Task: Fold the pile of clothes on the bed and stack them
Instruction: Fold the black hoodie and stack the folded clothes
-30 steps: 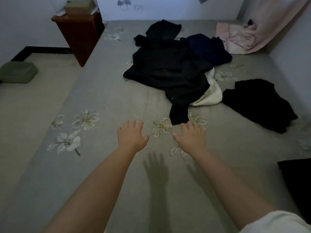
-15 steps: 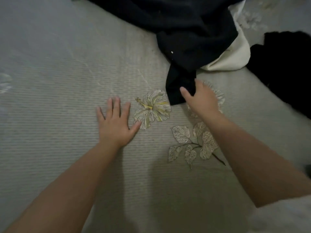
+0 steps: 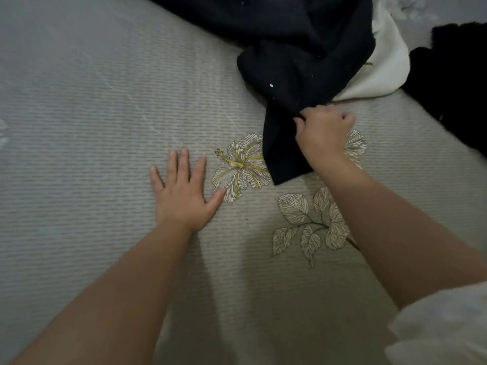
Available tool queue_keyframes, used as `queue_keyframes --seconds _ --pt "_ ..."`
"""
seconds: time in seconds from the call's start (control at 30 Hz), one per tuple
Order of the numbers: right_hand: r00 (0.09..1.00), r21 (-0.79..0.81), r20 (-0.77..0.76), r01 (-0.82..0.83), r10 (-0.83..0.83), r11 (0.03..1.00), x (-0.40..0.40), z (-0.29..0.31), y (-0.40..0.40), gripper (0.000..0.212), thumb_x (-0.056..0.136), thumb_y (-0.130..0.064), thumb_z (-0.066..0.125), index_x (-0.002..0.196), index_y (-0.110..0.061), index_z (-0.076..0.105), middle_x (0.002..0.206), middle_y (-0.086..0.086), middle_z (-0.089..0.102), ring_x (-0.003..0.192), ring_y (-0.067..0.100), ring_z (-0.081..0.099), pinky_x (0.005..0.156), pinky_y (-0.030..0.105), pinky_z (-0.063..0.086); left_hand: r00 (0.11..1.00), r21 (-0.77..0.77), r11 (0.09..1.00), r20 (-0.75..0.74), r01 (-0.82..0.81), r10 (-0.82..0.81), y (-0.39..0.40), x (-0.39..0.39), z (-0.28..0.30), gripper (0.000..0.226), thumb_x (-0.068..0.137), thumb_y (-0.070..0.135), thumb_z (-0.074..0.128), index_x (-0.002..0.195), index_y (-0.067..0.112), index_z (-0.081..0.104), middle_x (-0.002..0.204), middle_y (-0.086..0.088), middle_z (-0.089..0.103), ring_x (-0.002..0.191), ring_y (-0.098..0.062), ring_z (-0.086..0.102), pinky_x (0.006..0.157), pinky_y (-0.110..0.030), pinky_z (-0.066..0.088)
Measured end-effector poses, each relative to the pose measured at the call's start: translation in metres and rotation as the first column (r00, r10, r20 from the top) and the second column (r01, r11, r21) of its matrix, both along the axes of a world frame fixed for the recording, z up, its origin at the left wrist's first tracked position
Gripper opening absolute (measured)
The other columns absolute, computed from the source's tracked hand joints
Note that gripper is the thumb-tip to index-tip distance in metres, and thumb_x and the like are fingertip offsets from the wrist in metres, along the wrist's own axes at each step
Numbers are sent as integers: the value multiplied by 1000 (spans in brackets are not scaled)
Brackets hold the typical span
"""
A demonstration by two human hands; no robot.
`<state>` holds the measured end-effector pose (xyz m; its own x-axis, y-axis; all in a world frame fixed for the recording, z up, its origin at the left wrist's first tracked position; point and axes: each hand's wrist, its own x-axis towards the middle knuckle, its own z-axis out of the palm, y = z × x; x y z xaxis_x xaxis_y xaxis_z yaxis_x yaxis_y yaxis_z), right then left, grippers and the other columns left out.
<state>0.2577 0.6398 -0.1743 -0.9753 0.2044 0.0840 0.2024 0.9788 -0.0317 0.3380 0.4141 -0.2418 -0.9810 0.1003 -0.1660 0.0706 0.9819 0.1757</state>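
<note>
Right hand [image 3: 322, 135]: fingers [image 3: 344, 117] clenched into a fist, grasping a fold of the dark navy garment [image 3: 297, 75] at its lower tail. Left hand [image 3: 181, 196]: fingers [image 3: 183, 164] released, straight and spread, palm flat on the bed [image 3: 92, 114], holding nothing.

The navy garment is soft, matte cloth, crumpled, flecked with small white lint specks; its narrow end hangs down over a printed hibiscus flower [image 3: 241, 167]. It lies on the upper right part of the bed, its top cut off by the frame edge. Beneath its right side a cream-white garment [image 3: 382, 72] shows in part. Just beside that lies a black garment [image 3: 453, 83], possibly fleecy; the dim light obscures its texture.

The bed cover is grey-beige, finely ribbed, printed with outlined leaves [image 3: 311, 225]. A white sleeve [image 3: 442, 327] shows at lower right.
</note>
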Motion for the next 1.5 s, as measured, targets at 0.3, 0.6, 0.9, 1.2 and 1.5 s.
queue_keyframes --seconds 0.3,0.6,0.9,1.2,1.5 --pt "976 -112 -133 -187 172 976 154 54 -9 10 70 -16 65 64 -11 70 57 3 64 69 25 62 70 32 19 949 3 998 310 61 -59 -8 -1 30 78 87 65 25 148 23 0 155 -8 -11 142 -23 -15 111 -52 -8" --pt "983 -203 -27 -181 179 962 371 58 8 13 56 -18 75 65 -11 73 55 -1 63 67 20 60 68 29 25 881 244 887 176 393 -438 23 169 89 76 84 46 58 143 9 27 151 -14 21 142 -29 12 113 -47 12" --pt "993 -537 -32 -109 109 836 436 98 25 13 60 -12 71 70 -6 74 60 2 67 71 12 55 65 26 39 783 377 686 -275 622 -558 78 255 125 31 46 -10 85 73 1 73 66 -11 68 59 -23 67 61 -35 54" --pt "949 -549 188 -111 252 828 383 168 37 51 91 -28 54 139 -16 39 142 0 43 133 16 35 107 33 26 937 238 915 -210 326 -279 33 216 278 21 88 8 56 104 3 69 93 -20 67 92 -33 61 76 -38 45" --pt "828 -456 229 -374 513 808 367 203 -54 46 91 -27 51 136 -21 43 138 -3 48 129 15 39 106 33 34 833 -193 830 -92 523 -546 -100 265 367 17 55 -7 79 66 2 71 59 -15 63 49 -27 62 41 -28 46"
